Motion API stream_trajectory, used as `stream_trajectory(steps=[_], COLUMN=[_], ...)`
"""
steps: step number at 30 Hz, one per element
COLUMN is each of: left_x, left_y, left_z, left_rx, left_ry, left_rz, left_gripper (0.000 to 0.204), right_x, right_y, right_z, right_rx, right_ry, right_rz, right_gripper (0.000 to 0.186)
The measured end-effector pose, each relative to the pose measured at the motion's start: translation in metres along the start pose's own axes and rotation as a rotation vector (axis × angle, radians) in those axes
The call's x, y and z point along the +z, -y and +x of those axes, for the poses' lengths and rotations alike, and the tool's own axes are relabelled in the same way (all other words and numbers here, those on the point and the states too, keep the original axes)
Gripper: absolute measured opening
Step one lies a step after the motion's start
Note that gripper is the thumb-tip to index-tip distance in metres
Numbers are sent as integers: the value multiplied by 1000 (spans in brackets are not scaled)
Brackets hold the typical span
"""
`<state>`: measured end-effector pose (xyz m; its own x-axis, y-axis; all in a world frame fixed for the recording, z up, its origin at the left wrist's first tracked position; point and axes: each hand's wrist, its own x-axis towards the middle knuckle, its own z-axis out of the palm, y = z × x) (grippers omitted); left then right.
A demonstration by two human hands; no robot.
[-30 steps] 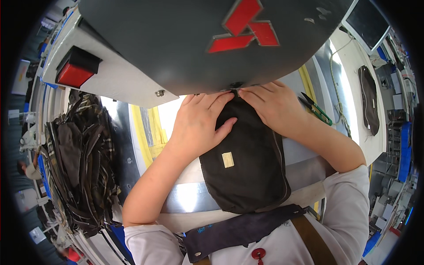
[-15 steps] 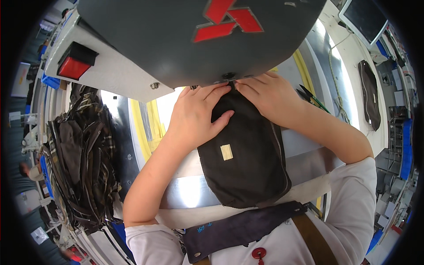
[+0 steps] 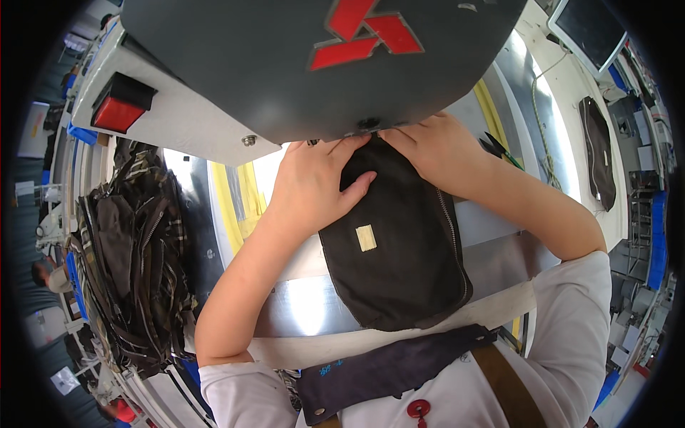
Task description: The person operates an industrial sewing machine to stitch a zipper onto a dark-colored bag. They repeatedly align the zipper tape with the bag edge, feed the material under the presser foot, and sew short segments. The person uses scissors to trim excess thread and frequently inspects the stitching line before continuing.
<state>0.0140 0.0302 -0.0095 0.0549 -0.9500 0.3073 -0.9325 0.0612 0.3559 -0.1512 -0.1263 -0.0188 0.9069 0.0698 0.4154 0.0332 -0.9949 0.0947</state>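
A black fabric piece [image 3: 399, 264], with a zipper along its right edge and a small pale tag [image 3: 366, 238], lies on the bed of a sewing machine, its far end under the dark machine head [image 3: 321, 93]. My left hand [image 3: 307, 189] rests on the fabric's far left part, its fingers stretched toward the machine head and its thumb apart on the cloth. At the far right edge my right hand [image 3: 446, 160] has its fingers pressed together on the fabric. The machine head hides some fingertips and whatever lies beneath it.
A heap of dark and camouflage zippered pieces [image 3: 128, 264] sits at the left. Near my right forearm lie green-handled snips [image 3: 505, 153]. Another black zippered piece [image 3: 598, 153] rests at the far right, below a screen [image 3: 586, 32]. A red switch [image 3: 120, 110] is on the machine's left.
The black fabric piece has shifted slightly away from me, toward the machine head. My left thumb has moved a little farther up with it, while my right hand stays near the same spot.
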Motion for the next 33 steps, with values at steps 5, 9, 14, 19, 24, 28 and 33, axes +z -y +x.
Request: stream_trajectory(steps=[5, 9, 14, 19, 24, 28, 33], left_x=[2, 4, 6, 6, 5, 8, 8], left_y=[2, 1, 3, 2, 0, -9, -13], left_z=[2, 1, 0, -1, -3, -7, -9], left_rx=[4, 13, 34, 23, -9, 34, 33], left_ry=[-29, -41, -72, -74, -42, -75, -98], left_rz=[45, 22, 15, 5, -8, -44, -50], left_gripper=[39, 39, 39, 39, 38, 38, 38], right_x=[-1, 0, -3, -1, -5, -1, -5], right_y=[-3, -2, 0, 0, 2, 6, 11], right_z=[3, 2, 1, 1, 1, -12, -13], right_rx=[22, -1, 29, 39, 53, 58, 72], right_ry=[60, -35, 1, 2, 52, 6, 14], right_rz=[3, 3, 29, 39, 54, 83, 97], right_gripper=[21, 20, 21, 21, 26, 31, 30])
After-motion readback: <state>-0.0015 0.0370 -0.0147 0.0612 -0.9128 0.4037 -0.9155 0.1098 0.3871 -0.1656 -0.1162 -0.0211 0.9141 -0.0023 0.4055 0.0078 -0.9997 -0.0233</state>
